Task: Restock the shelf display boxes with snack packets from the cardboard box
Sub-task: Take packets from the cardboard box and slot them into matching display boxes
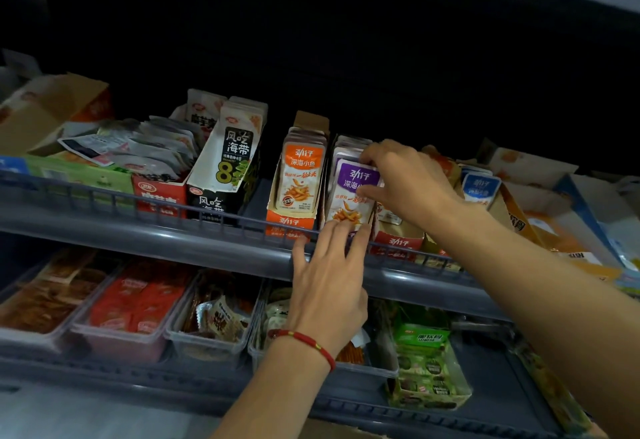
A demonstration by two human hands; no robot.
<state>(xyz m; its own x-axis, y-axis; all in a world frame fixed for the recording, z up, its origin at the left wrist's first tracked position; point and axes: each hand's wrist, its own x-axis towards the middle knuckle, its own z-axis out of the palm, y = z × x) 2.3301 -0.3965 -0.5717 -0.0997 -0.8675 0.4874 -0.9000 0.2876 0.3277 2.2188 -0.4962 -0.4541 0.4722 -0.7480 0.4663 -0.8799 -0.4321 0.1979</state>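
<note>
Standing upright in its display box [346, 227], the purple packet [351, 193] was pinched by the right hand [405, 182] and steadied below by the left hand's [329, 283] straight fingers.

right hand [405, 182] — pinches purple packets [353, 193] | left hand [329, 272] — straight fingers [360, 241] touch their box front

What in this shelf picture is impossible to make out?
- Head view: the cardboard box is not seen; perhaps out of frame.
- Purple packets: the right hand covers the right side.
- Purple box front: left hand hides it.
- Shelf back: too dark.
- Lower trays: labels blurred.
</note>
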